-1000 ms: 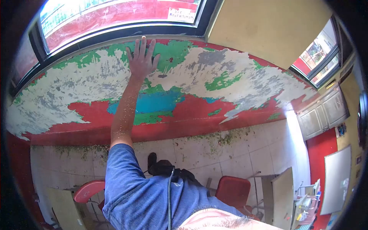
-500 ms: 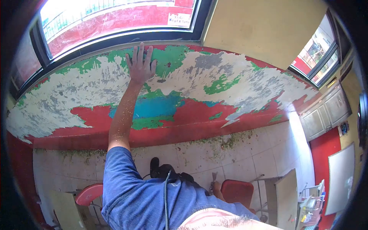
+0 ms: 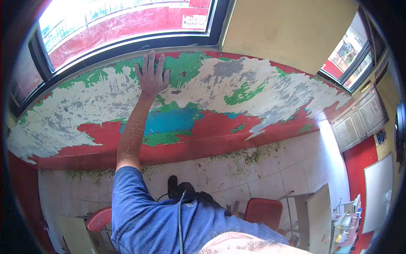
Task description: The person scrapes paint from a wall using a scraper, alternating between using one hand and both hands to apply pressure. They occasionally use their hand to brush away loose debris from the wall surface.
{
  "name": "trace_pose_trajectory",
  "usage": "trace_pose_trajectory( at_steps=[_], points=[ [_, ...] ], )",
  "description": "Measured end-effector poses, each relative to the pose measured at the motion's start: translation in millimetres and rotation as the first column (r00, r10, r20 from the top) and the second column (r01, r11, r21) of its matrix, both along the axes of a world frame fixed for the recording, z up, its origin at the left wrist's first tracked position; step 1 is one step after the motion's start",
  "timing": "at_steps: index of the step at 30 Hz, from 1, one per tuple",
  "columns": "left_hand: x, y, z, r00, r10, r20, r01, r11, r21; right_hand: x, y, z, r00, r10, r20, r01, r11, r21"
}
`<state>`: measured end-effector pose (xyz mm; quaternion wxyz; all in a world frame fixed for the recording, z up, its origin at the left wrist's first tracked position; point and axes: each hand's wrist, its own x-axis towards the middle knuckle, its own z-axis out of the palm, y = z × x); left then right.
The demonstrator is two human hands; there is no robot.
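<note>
My left hand (image 3: 152,76) lies flat against the wall (image 3: 169,122) just below the window frame, its fingers spread and the back of it showing. The wall has patches of green, white, grey, blue and red, with ragged edges where paint has come off. Pale flecks cling to my left forearm. My right hand does not show; my blue shirt and body cover the area near the red chair (image 3: 263,211).
Paint flakes (image 3: 249,156) lie on the tiled floor (image 3: 220,175) along the wall's foot. A second red seat (image 3: 99,219) stands at lower left. Wooden boards (image 3: 319,213), a rack (image 3: 349,224) and a whitewashed cabinet (image 3: 359,120) are on the right. Above is a dark-framed window (image 3: 139,45).
My right hand, which held a scraper beside the red chair, has gone out of sight. My left hand remains on the wall, its fingers slightly more spread. The view has shifted a little.
</note>
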<state>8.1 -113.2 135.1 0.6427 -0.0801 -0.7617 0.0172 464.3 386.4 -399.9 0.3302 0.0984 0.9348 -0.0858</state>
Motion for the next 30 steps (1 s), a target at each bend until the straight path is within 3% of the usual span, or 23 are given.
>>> trace_pose_trajectory(
  at_steps=[5,8,11,14,15,16,17,20,22,23,26,30],
  points=[
    [-1.3,-0.1,-6.0,1.0,-0.008,0.014,0.007,1.0,0.02,22.4,-10.8,-0.1,0.974,0.225,-0.004,-0.222,0.965,0.141],
    [-4.0,0.2,-4.7,1.0,-0.007,-0.004,0.007,1.0,0.02,13.0,-15.2,-2.4,0.998,0.062,0.02,-0.064,0.99,0.123],
    [-4.6,-1.5,-1.3,1.0,-0.007,0.001,0.007,1.0,0.019,5.6,-17.8,14.1,0.982,-0.124,-0.139,0.109,0.988,-0.109],
    [-1.7,-1.9,0.6,1.0,-0.001,0.005,0.001,1.0,-0.007,-6.9,-14.8,7.7,0.97,0.236,-0.062,-0.229,0.968,0.102],
    [-0.1,-1.4,-0.1,1.0,-0.001,0.004,0.001,1.0,-0.021,-4.0,-17.3,0.2,0.998,-0.06,-0.037,0.058,0.997,-0.057],
    [-1.7,-1.4,-0.4,1.0,-0.003,0.009,0.003,1.0,-0.01,-8.5,-19.0,-8.2,0.938,-0.346,0.026,0.344,0.917,-0.2],
    [-2.6,-2.1,-2.5,1.0,-0.005,0.016,0.005,1.0,0.002,-8.0,-18.5,-14.9,0.797,-0.59,0.127,0.597,0.739,-0.313],
    [-3.0,-3.4,-2.1,1.0,-0.007,0.026,0.007,1.0,0.009,-7.6,-40.5,35.5,0.887,-0.462,0.0,0.436,0.837,-0.329],
    [-2.9,-2.4,-2.2,1.0,-0.01,0.027,0.01,1.0,0.007,4.6,-37.1,30.3,0.985,-0.065,-0.159,0.047,0.992,-0.117],
    [-3.1,-2.8,-2.9,1.0,-0.011,0.026,0.011,1.0,0.007,9.2,-34.4,23.5,0.968,0.154,-0.2,-0.155,0.988,0.012],
    [-1.3,-3.3,-2.7,0.999,0.011,0.038,-0.011,1.0,0.009,18.8,-41.9,35.4,0.991,0.029,-0.127,-0.031,0.999,-0.014],
    [-3.4,-2.2,-3.1,1.0,0.0,0.017,-0.001,1.0,0.01,44.1,-33.5,8.1,0.967,0.18,-0.179,-0.164,0.982,0.098]
  ],
)
